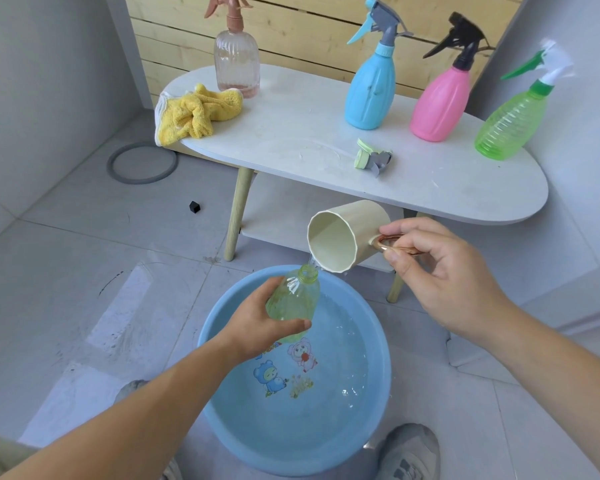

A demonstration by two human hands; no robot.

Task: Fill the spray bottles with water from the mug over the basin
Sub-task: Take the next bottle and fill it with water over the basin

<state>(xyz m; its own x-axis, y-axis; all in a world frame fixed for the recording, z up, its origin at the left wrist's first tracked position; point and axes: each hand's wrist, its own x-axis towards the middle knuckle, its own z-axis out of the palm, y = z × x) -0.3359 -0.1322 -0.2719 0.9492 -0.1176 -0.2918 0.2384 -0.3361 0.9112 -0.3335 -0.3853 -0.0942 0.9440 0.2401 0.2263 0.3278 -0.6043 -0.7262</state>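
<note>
The left hand (260, 327) is gripping the uncapped pale green bottle (295, 299) round its belly, fingers and thumb curled about it. It is holding the bottle above the blue basin (243, 441), which is already carrying water. The bottle's long axis is leaning up and to the right, so its open neck is pointing toward the cream mug (343, 237). The right hand (440, 271) is pinching the mug's coppery handle between thumb and curled fingers and is tipping the mug almost onto its side, mouth facing left. The mug's lowest lip is sitting just above and slightly right of the bottle's mouth, and a thin thread of water (312, 261) is running between them. Whether all of it is entering the neck, I cannot tell. The pour is hanging on that alignment: any drift of the lip to the right would probably be sending water past the narrow neck into the basin. The loose spray head (373, 157) is lying on the white surface (291, 133) behind, well apart from both hands and nearer the right one.
</note>
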